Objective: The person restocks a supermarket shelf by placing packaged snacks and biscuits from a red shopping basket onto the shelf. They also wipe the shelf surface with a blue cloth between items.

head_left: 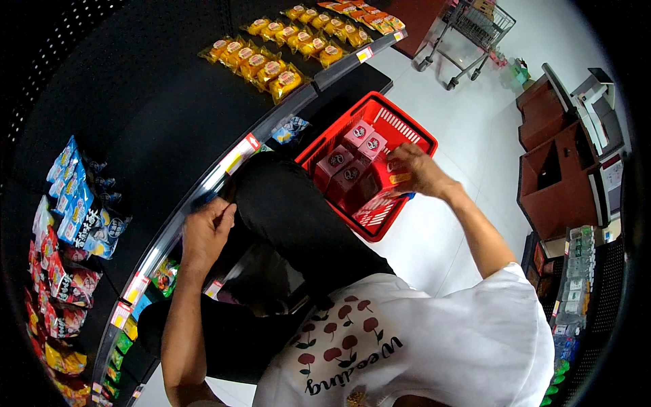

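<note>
The person is crouched in a shop aisle, and the right hand [415, 169] is down inside a red shopping basket [400, 125] that stands on the white floor [468, 136] just right of the dark knee. Its fingers are closed round a red packet [380, 180] at the near right corner of the basket. The packet lies directly under that hand; its long axis seems to run across the basket's width, tilted toward the person, though the hand covers part of it. Beside it, toward the far left corner, about 4 pink boxes [352, 152] stand in 2 close rows, touching one another. The right hand is by far the nearer to all of this.

The left hand [207, 227] is well apart from the basket, on the other side of the knee, resting against the front rail of the black shelf [135, 122]. The fingers are curled at the shelf edge, but I cannot tell whether they pinch anything there.

Along that rail sit small price tags [237, 156]. On the shelf, yellow snack packets [264, 64] lie in rows at the far end, and blue and red bags [74, 217] are heaped at the near left. A wire trolley [475, 27] stands farther down the aisle, with brown cartons [553, 176] to the right.
</note>
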Tool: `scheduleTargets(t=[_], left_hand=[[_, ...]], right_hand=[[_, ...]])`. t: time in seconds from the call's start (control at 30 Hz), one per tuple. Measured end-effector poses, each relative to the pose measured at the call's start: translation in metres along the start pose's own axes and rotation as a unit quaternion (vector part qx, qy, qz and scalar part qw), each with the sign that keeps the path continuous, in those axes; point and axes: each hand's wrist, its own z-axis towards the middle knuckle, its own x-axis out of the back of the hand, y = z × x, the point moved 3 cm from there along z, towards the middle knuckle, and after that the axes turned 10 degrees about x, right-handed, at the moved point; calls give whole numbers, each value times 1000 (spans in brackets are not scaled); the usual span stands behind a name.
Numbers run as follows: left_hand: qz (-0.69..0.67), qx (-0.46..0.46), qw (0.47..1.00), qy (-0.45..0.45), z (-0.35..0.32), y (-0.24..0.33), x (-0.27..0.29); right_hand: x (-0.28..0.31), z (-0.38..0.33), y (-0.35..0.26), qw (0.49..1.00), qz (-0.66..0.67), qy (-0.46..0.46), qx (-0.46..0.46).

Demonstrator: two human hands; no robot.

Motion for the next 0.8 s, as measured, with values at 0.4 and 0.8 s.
scheduleTargets(t=[0.4,0.8], left_hand=[[-176,-105,979,4,7,96,28],[-179,-101,975,86,59,64,99]], right_hand=[[187,48,-99,952,103,271,99],[176,243,-234,890,121,249,363]])
